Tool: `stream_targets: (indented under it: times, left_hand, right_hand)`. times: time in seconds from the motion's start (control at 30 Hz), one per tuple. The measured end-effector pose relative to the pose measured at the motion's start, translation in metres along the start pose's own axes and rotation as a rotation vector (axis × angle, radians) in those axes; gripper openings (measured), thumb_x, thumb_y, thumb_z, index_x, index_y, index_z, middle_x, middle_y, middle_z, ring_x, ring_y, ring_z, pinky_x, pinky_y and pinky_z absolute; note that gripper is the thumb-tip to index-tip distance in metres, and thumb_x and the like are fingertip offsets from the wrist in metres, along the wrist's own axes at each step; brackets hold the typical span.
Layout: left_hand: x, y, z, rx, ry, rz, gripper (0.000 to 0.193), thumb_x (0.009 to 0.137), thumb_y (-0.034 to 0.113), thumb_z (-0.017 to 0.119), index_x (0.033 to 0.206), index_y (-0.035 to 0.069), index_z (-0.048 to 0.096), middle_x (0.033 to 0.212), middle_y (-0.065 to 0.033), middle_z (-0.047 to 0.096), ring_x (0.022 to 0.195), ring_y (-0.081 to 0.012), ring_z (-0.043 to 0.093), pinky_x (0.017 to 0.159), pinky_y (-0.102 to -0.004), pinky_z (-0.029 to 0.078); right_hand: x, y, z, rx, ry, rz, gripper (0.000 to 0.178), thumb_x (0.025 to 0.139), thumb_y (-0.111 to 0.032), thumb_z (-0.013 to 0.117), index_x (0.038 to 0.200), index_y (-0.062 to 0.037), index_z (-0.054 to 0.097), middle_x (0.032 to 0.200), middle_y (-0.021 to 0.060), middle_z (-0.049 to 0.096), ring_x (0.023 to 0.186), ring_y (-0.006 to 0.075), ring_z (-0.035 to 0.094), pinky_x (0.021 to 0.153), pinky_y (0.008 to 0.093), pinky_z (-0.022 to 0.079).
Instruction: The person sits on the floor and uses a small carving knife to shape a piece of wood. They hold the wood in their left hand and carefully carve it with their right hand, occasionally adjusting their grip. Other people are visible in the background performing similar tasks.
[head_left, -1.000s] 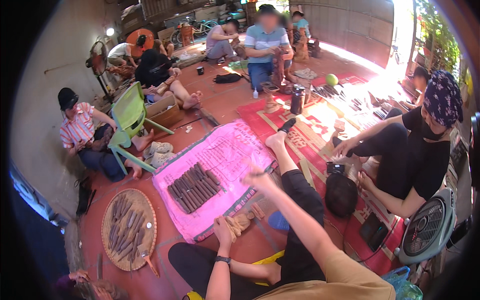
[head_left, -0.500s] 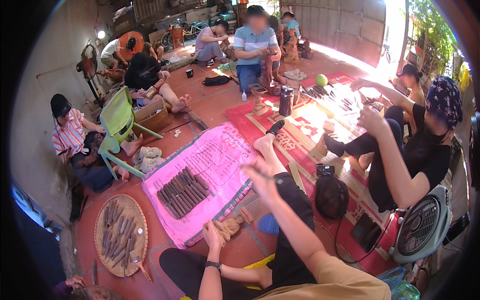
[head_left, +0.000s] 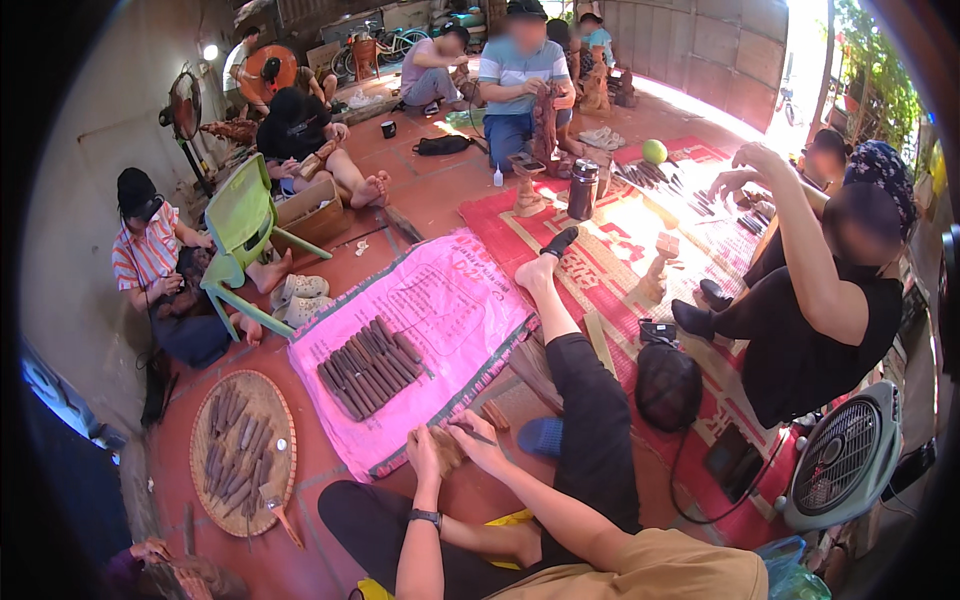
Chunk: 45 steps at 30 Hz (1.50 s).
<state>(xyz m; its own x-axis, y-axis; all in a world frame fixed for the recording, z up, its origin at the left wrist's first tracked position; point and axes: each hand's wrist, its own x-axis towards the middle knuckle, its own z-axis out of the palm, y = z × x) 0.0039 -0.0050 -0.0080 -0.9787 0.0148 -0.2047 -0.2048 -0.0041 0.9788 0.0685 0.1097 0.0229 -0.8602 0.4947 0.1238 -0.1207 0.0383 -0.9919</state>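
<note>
My left hand (head_left: 424, 455), with a dark watch band on its wrist, is closed around a pale wood carving (head_left: 450, 452) held low between my legs. Close against it, my right hand (head_left: 480, 447) grips a slim, dark carving tool (head_left: 472, 433) whose tip points toward the carving. Fingers hide much of the carving, and I cannot tell whether the tip touches it. Just beyond my hands lies a pink sack (head_left: 460, 300), bearing rows of dark, stick-like carving tools (head_left: 370, 370).
A round woven tray (head_left: 283, 490) with more dark tools and a brush is at left. A blue slipper (head_left: 541, 436) and a reddish wood block (head_left: 494, 414) lie beside my leg. Right are a black cap-like item (head_left: 668, 387) and a fan (head_left: 838, 462). Several people sit around carving.
My right hand has come down from above the sack to the carving at my left hand. The person at right has raised their hands and moved their legs, uncovering a small wooden figure.
</note>
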Motion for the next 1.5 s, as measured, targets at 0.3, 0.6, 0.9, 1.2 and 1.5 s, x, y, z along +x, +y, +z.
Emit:
stream_targets:
  times: [0.3,0.6,0.9,1.2,1.5]
  left_hand:
    - [0.019,-0.02,-0.02,-0.274,0.07,0.032,0.026,0.094,0.023,0.061,0.106,0.0,0.061,0.088,-0.0002,0.056,0.081,-0.0121,0.053,0.074,-0.0273,0.046]
    - [0.029,-0.01,-0.036,-0.029,0.349,0.152,0.038,0.079,-0.013,0.059,0.114,0.001,0.06,0.102,-0.0061,0.054,0.088,-0.0148,0.056,0.074,-0.024,0.047]
    - [0.032,-0.028,-0.045,-0.061,0.216,0.221,0.026,0.095,-0.001,0.051,0.12,0.002,0.057,0.117,-0.013,0.048,0.104,-0.0245,0.057,0.091,-0.0326,0.048]
    - [0.031,-0.026,-0.041,0.266,0.313,0.111,0.035,0.086,0.001,0.062,0.121,0.0,0.057,0.104,-0.0108,0.059,0.085,-0.017,0.057,0.074,-0.0313,0.047]
    - [0.014,0.012,-0.012,0.035,0.175,0.253,0.031,0.095,0.01,0.049,0.125,0.0,0.053,0.101,-0.0073,0.059,0.087,-0.0136,0.055,0.079,-0.0276,0.046]
  right_hand:
    - [-0.003,0.017,0.003,-0.072,-0.003,0.031,0.02,0.088,-0.015,0.059,0.1,0.0011,0.061,0.092,0.0149,0.068,0.087,0.022,0.066,0.079,0.0332,0.051]
    - [0.002,0.02,0.003,-0.057,-0.002,0.086,0.017,0.089,-0.015,0.06,0.098,-0.001,0.063,0.089,0.0079,0.069,0.085,0.0146,0.065,0.079,0.0287,0.05]
    - [-0.002,0.011,0.007,-0.02,0.013,0.078,0.02,0.087,-0.014,0.058,0.099,0.0013,0.062,0.087,0.0149,0.068,0.083,0.0217,0.067,0.076,0.0328,0.051]
    - [0.002,0.017,0.004,-0.01,0.028,0.109,0.016,0.088,-0.012,0.06,0.097,0.0009,0.061,0.085,0.0096,0.068,0.079,0.0144,0.063,0.073,0.0289,0.049]
    - [0.017,0.037,0.006,0.076,0.042,0.05,0.012,0.086,-0.006,0.058,0.094,0.0009,0.064,0.087,0.0092,0.069,0.082,0.0145,0.064,0.077,0.0276,0.05]
